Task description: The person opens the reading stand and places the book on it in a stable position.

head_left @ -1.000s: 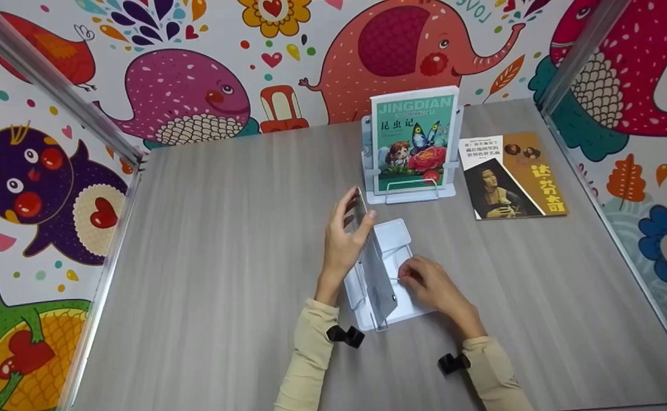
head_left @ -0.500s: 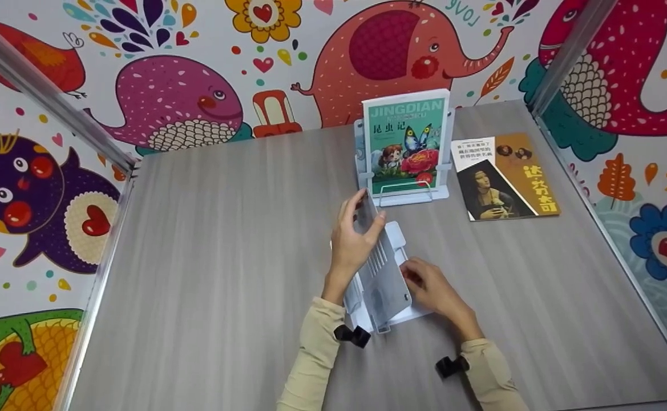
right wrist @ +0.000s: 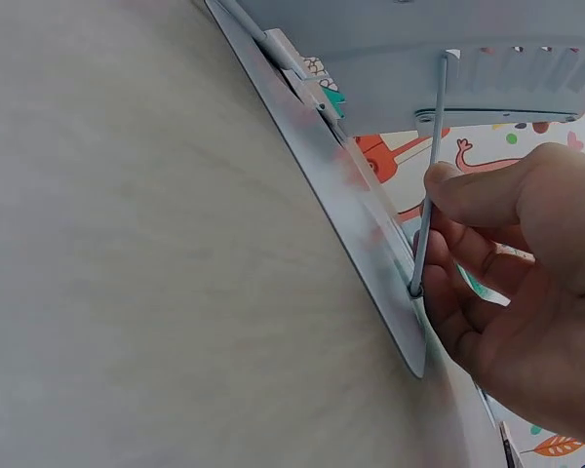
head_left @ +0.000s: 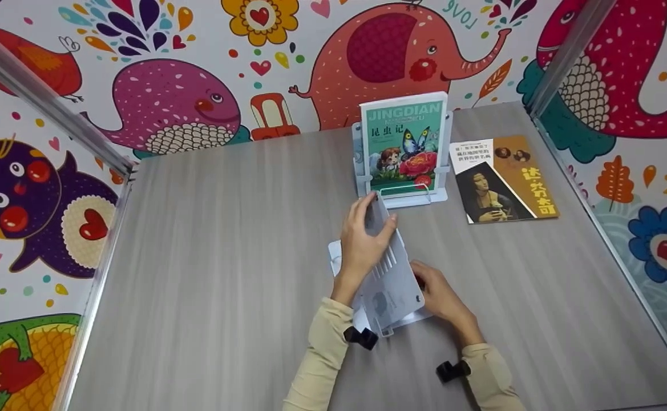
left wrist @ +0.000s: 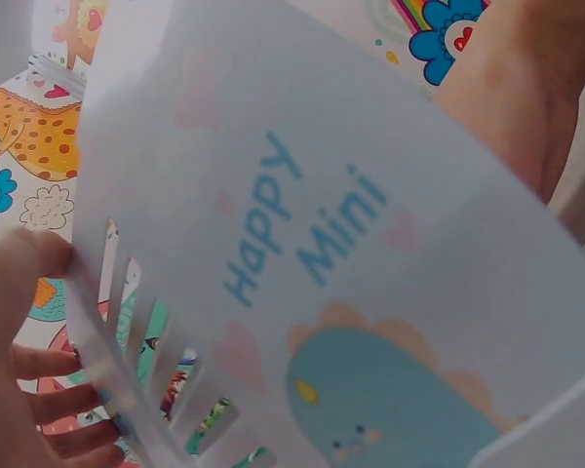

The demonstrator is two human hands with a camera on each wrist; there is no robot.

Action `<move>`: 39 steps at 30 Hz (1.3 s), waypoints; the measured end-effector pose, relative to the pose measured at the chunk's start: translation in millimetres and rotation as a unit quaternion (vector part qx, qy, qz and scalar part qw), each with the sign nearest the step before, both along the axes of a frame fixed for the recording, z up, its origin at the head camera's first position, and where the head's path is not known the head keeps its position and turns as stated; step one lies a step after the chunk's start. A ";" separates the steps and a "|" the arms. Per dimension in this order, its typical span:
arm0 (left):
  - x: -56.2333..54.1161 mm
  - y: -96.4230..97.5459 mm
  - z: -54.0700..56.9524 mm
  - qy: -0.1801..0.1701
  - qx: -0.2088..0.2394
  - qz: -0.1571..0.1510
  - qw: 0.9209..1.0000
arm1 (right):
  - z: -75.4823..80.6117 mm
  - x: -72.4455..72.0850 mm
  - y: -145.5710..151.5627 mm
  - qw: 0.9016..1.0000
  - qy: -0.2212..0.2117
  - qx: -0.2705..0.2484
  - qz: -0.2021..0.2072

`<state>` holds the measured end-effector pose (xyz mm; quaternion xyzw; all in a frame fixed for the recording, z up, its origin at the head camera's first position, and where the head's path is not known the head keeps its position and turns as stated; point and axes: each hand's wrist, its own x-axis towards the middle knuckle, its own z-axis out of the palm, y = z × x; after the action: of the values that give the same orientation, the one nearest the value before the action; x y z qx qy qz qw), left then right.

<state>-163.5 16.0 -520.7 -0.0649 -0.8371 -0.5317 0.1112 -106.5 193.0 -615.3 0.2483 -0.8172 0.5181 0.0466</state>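
Observation:
A pale blue metal book stand lies in front of me, its slotted back panel (head_left: 399, 288) raised at a slant over its base (head_left: 335, 251). "Happy Mini" and a dinosaur are printed on the panel's face, as the left wrist view shows. My left hand (head_left: 363, 245) grips the panel by its slotted edge, thumb on one side and fingers on the other. Behind the panel, my right hand (head_left: 444, 294) pinches a thin wire support leg (right wrist: 439, 117) between thumb and fingers. The leg runs from the panel's slots to the base plate (right wrist: 346, 229). In the head view the panel hides the right fingertips.
Beyond the panel's top edge, a second book stand (head_left: 359, 162) holds an upright green book (head_left: 393, 134) behind a wire rest. A brown and white book (head_left: 510, 188) lies flat to the right. Cartoon-printed walls (head_left: 276, 63) border the grey wood-grain table (head_left: 225, 257).
The panel has tilted over to the right, with my left hand moving along with it. My right hand has shifted slightly right and is now partly behind the panel.

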 end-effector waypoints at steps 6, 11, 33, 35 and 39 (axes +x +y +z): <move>-1.7 0.6 -3.3 0.001 0.005 -0.004 1.000 | -5.7 -0.7 2.8 1.000 -0.009 -0.007 -0.002; -4.8 -9.5 -12.8 -0.006 0.020 -0.019 1.000 | 5.9 2.5 8.3 0.995 -0.086 -0.043 -0.014; -15.6 -61.1 -61.1 -0.091 0.044 -0.026 0.995 | 65.5 40.3 5.1 0.978 -0.183 -0.016 0.095; -15.3 -61.8 -61.5 -0.093 0.044 -0.029 0.994 | 60.4 40.0 4.0 0.978 -0.185 -0.021 0.098; -16.1 -62.8 -61.0 -0.084 0.042 -0.033 0.995 | 53.7 38.9 3.2 0.980 -0.167 -0.029 0.104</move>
<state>-179.7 -46.8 -581.7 -0.0424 -0.8177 -0.5736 0.0254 -67.7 196.2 -561.6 0.2403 -0.7679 0.5777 -0.1374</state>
